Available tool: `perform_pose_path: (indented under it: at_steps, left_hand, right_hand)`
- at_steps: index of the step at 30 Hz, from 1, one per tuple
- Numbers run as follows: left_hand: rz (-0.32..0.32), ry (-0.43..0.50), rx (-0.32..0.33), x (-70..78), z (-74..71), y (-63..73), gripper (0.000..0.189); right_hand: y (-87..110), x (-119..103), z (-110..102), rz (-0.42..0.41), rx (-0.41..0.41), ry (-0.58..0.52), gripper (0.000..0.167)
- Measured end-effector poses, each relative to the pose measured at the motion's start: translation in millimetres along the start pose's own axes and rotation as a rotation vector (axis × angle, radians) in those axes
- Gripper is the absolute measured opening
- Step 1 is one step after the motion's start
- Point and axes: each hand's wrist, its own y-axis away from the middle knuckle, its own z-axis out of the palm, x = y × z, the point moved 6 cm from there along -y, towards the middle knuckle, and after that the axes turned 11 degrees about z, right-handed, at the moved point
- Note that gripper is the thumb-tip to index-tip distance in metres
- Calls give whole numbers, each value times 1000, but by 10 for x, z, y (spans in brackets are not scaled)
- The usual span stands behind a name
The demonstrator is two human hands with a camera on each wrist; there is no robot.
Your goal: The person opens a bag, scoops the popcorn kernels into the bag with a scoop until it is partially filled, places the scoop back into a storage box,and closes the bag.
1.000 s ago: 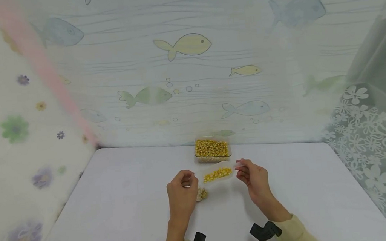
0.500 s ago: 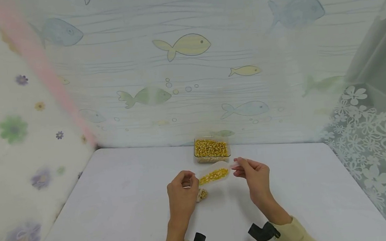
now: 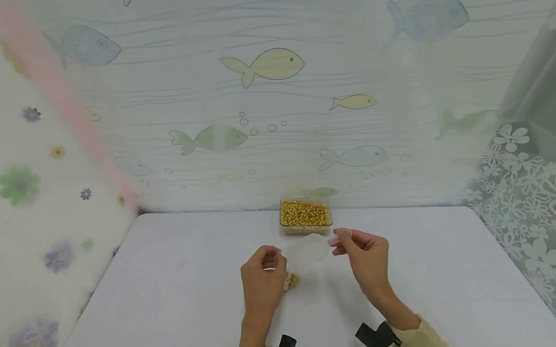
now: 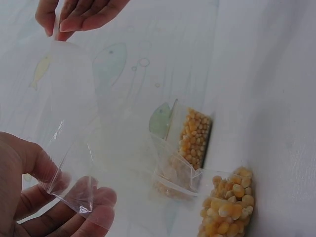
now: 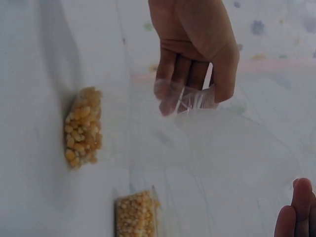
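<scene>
My left hand (image 3: 263,278) grips the mouth of a clear plastic bag (image 4: 79,190) between thumb and fingers. The bag hangs down, and yellow corn kernels (image 5: 83,131) fill its bottom. My right hand (image 3: 367,256) pinches the end of a translucent white scoop (image 3: 307,252), seen at the top in the left wrist view. The scoop tilts down toward my left hand, its front end at the bag's mouth, and no kernels show on it. In the head view the left hand partly hides the bag.
Behind the hands, a clear box (image 3: 307,229) heaped with corn kernels stands near the back edge of the white table (image 3: 184,290). A fish-patterned wall covering (image 3: 277,157) rises behind it, and a lace curtain (image 3: 544,190) hangs at the right.
The kernels lying on the scoop slid down toward the left hand and are gone from it. The right hand moved slightly left with the scoop; the left hand stayed nearly still.
</scene>
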Motion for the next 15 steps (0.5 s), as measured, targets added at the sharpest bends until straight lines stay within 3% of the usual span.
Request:
perform_pose_path:
  at_steps: [15]
  left_hand:
    - [17,3,-14,-33,20,0,6]
  right_hand:
    - [-43,181,-6,19,-13,22,18]
